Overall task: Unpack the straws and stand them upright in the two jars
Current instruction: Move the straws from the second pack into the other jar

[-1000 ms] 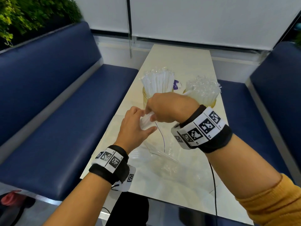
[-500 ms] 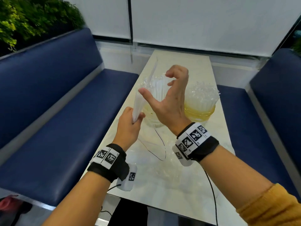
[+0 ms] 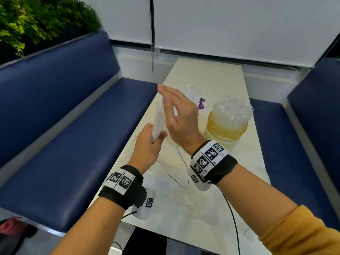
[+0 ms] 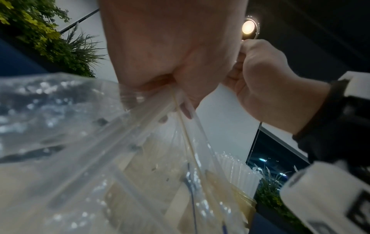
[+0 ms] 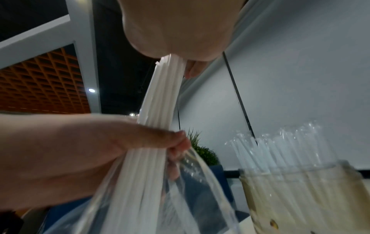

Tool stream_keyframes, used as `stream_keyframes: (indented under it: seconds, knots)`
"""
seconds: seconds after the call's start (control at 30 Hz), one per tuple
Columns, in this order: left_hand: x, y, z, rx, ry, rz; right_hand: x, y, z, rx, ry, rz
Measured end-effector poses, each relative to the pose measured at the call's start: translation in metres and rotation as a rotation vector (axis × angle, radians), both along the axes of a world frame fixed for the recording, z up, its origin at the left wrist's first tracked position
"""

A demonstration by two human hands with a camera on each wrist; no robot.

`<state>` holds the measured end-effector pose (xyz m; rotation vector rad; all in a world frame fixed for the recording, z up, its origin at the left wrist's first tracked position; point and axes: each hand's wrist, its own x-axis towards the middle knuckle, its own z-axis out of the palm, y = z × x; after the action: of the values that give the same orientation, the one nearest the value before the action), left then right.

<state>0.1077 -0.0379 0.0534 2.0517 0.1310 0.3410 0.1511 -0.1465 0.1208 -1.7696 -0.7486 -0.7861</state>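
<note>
My left hand (image 3: 149,146) grips a bundle of white straws (image 3: 158,122) near its lower end and holds it upright above the table's left edge. A clear plastic bag (image 5: 180,197) hangs from the same grip. My right hand (image 3: 174,111) is raised with its fingers straight, and its palm (image 5: 176,28) rests flat on the top ends of the straws (image 5: 160,98). The right jar (image 3: 225,134), yellowish, stands packed with clear straws. The left jar's white straws (image 3: 192,92) show behind my right hand, which hides the jar itself.
The pale table (image 3: 207,74) runs away from me between two blue benches (image 3: 60,137). Crumpled clear wrapping (image 3: 176,196) lies on the near part of it. A thin black cable (image 3: 233,221) trails from my right wrist. A purple-printed wrapper (image 3: 202,103) lies between the jars.
My left hand lifted the straws from low over the table to upright. My right hand let go of them, opened, rose, and now lies flat on their top ends.
</note>
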Motion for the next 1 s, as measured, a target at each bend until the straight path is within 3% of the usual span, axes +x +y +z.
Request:
stream_keyframes:
  seconds: [0.2, 0.33, 0.47, 0.57, 0.67, 0.77, 1.0]
  knots:
    - [0.000, 0.001, 0.001, -0.018, 0.028, 0.012, -0.009, 0.005, -0.009, -0.008, 0.124, 0.083]
    - [-0.007, -0.002, 0.011, -0.036, -0.045, -0.089, -0.018, 0.018, -0.014, 0.273, 0.443, 0.152]
    - [-0.007, -0.003, 0.013, -0.001, -0.046, -0.056, -0.024, 0.030, -0.016, 0.206, 0.778, 0.166]
    - [-0.006, 0.002, 0.008, -0.005, 0.002, -0.044, -0.019, 0.031, -0.002, 0.194, 0.815, 0.157]
    - [-0.006, 0.009, 0.002, 0.118, 0.039, -0.015, -0.005, 0.025, 0.024, 0.324, 0.803, 0.224]
    - [-0.005, 0.016, -0.006, 0.182, 0.085, 0.023, 0.009, 0.015, 0.055, 0.458, 0.740, 0.306]
    - [-0.003, 0.023, -0.005, 0.106, 0.027, 0.020, 0.046, -0.021, 0.103, 0.671, 0.524, 0.328]
